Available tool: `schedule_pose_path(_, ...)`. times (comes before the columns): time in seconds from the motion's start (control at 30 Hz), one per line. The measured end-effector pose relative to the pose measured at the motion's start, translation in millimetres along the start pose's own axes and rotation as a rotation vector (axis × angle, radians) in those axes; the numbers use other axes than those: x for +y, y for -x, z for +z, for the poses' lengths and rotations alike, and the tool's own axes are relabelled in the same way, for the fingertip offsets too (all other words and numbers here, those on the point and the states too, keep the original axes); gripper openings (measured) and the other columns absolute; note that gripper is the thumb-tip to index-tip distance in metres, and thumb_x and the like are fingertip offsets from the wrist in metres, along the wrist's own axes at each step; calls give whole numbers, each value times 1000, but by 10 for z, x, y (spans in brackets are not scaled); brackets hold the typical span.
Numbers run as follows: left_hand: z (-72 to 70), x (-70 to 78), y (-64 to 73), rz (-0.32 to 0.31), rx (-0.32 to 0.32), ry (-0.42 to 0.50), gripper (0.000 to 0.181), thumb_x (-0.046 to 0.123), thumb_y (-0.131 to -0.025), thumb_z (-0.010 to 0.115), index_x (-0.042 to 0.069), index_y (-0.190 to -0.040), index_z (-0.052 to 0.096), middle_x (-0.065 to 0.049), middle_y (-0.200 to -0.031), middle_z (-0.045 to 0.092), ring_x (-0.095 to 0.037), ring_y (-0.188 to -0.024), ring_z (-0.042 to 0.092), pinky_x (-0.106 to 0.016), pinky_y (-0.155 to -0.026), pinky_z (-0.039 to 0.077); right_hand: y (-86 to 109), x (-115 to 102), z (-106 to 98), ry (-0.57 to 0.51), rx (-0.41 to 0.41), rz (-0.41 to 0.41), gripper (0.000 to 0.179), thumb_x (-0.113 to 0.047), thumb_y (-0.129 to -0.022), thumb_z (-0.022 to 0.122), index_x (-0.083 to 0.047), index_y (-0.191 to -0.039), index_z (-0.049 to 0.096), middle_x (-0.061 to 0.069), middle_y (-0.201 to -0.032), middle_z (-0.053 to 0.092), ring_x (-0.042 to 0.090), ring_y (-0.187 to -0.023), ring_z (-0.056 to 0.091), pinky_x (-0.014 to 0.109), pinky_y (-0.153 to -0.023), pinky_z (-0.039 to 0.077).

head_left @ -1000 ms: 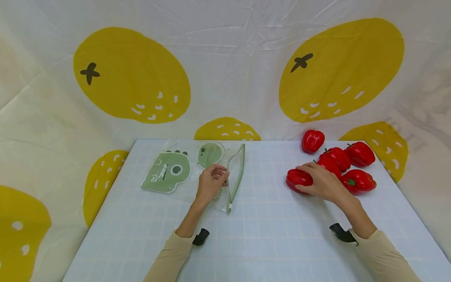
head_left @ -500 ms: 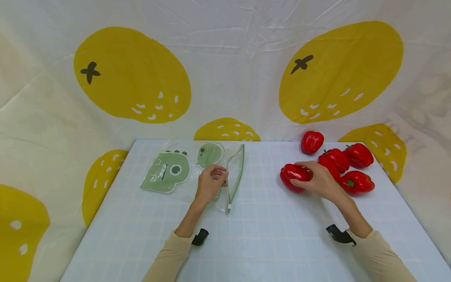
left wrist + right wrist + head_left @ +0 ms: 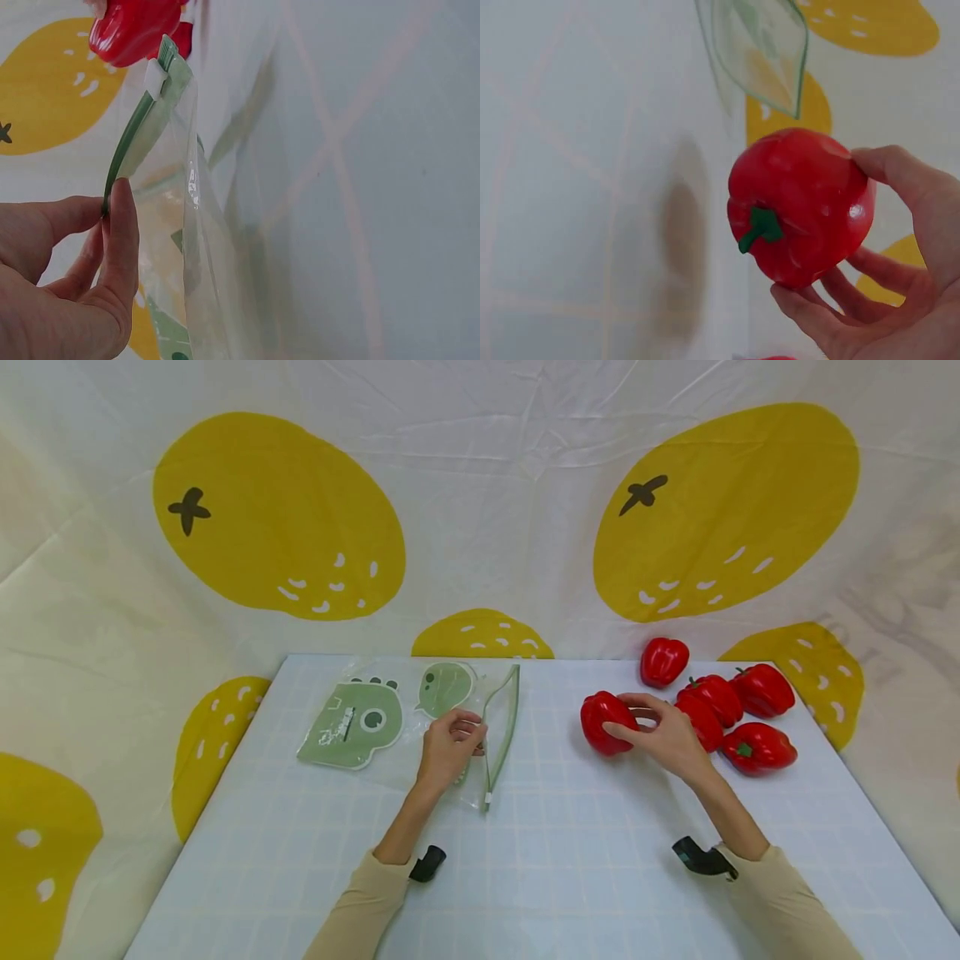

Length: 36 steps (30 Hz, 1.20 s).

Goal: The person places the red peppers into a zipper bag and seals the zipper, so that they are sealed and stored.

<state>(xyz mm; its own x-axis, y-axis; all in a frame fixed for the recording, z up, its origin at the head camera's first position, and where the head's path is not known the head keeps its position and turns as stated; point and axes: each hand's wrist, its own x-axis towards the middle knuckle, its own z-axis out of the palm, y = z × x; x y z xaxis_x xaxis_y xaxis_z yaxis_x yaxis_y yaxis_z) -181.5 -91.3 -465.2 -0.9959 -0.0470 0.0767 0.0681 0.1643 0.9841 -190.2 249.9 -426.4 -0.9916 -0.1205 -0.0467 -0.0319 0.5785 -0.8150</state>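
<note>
My right hand (image 3: 667, 739) grips a red bell pepper (image 3: 604, 723) between thumb and fingers. In the right wrist view this pepper (image 3: 799, 202) shows its green stem and hangs above the table, its shadow apart from it. My left hand (image 3: 450, 747) pinches the green-edged mouth of a clear zip bag (image 3: 504, 739) printed with green cartoon dinosaurs. In the left wrist view the bag's green zip strip (image 3: 133, 139) stands raised, with a white slider near its end, and the mouth gapes. Part of the bag is hidden behind the left hand.
Several more red bell peppers (image 3: 759, 748) lie grouped at the right of the table (image 3: 525, 877). One red pepper (image 3: 664, 662) sits apart near the back edge. Behind the table hangs a pale cloth (image 3: 495, 527) with yellow fruit prints.
My right hand has lifted the bell pepper away from the group and carried it left toward the bag. The left hand has stayed in place, holding the bag's mouth.
</note>
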Motion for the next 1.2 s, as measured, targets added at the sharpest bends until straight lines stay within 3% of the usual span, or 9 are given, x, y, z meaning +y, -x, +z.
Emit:
schedule_pose_path(0.37, 14, 1, -17, -2, -3, 15, 15, 2, -92, 75, -5, -104, 70, -20, -88, 70, -31, -70, 72, -45, -68, 63, -98, -131, 250, -147, 24, 42, 76, -44, -90, 78, -14, -152, 47, 14, -150, 51, 37, -137, 46, 49, -97, 56)
schedule_pose_path(0.77, 33, 40, -21, -17, -6, 43, 14, 0, -93, 73, -6, -105, 69, -19, -86, 70, -19, -66, 70, -29, -62, 62, -214, -191, 569, -289, 36, 90, 80, -50, -86, 80, -16, -152, 48, 9, -151, 51, 32, -138, 45, 52, -103, 52)
schedule_pose_path(1.2, 72, 31, -18, -27, -25, 63, 16, 3, -93, 73, -5, -106, 69, -17, -88, 70, -18, -69, 69, -29, -64, 62, -281, -281, 882, -420, 14, 137, 70, -48, -92, 75, -17, -149, 50, 7, -149, 52, 29, -135, 48, 48, -106, 51)
